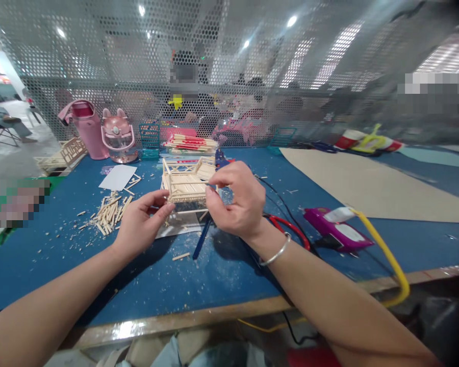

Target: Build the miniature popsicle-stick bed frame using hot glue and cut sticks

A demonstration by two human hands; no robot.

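A small model built of thin wooden sticks (187, 180), with a slatted floor and railings, is between my two hands above the blue table. My left hand (143, 221) is closed on its near left corner, thumb and fingers on either side. My right hand (237, 201) makes a pinch at the model's near right corner; whether a stick or the railing is in the fingertips I cannot make out. Below the model lie a white paper (179, 228), a dark blue tool handle (202, 239) and a loose stick piece (181, 256).
A pile of cut sticks (109, 213) lies left, a purple glue gun (336, 229) with a yellow tube right. Red-handled pliers (290, 228) are behind my right wrist. Pink bottle (87, 130), clear cup (118, 137) and stick bundles (191, 143) stand along the perforated screen (229, 66).
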